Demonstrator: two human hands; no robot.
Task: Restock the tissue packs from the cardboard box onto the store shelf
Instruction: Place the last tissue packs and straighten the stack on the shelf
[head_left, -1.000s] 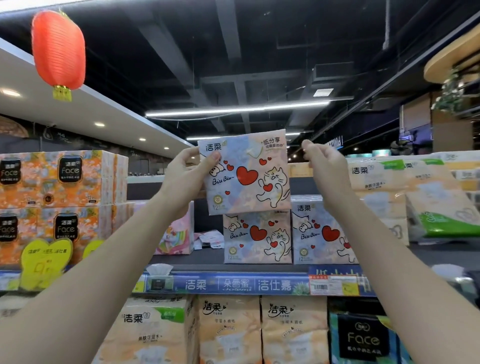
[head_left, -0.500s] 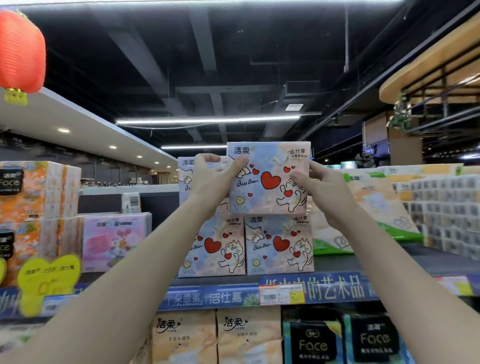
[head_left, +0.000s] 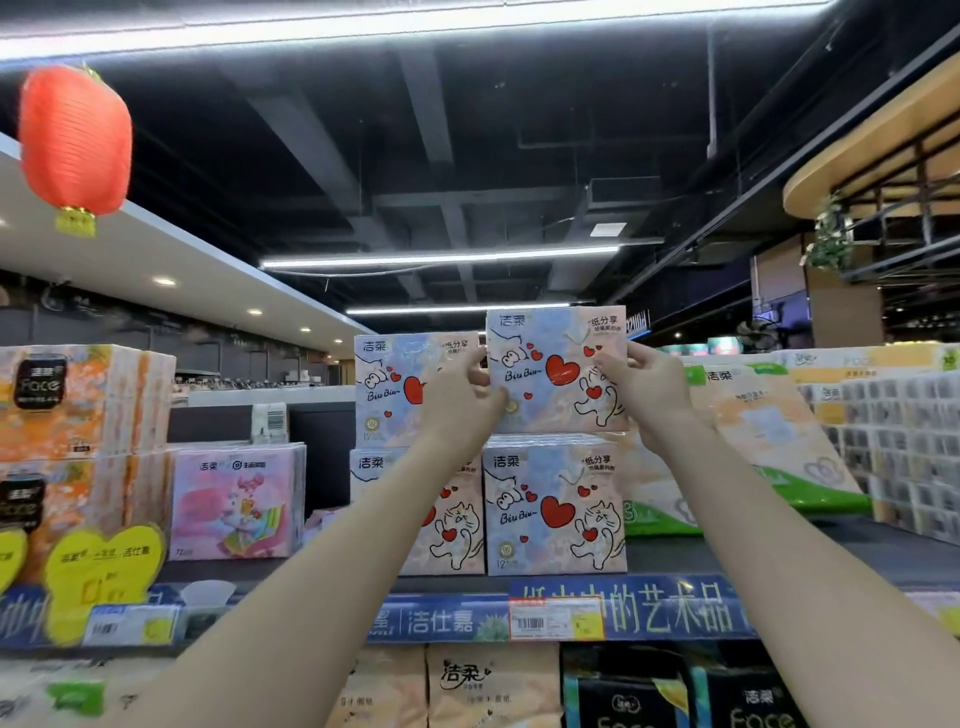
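Observation:
A pastel tissue pack (head_left: 550, 364) printed with red hearts and a cat sits on top of a matching pack (head_left: 553, 506) on the top store shelf (head_left: 675, 558). My left hand (head_left: 462, 395) grips its left edge and my right hand (head_left: 649, 384) grips its right edge. Two more matching packs stand stacked just to the left, the upper pack (head_left: 395, 384) partly hidden behind my left hand and the lower pack (head_left: 447, 519) behind my left forearm. The cardboard box is out of view.
Orange Face tissue packs (head_left: 78, 400) and a pink pack (head_left: 234, 501) fill the shelf's left side. Green-and-white packs (head_left: 753, 447) lean on the right. A blue price strip (head_left: 571, 613) runs along the shelf front, with more packs (head_left: 488, 686) below. A red lantern (head_left: 75, 143) hangs upper left.
Both hands carried the pack rightward and lowered it onto the right-hand stack. My right hand moved from beside the pack to gripping its right edge.

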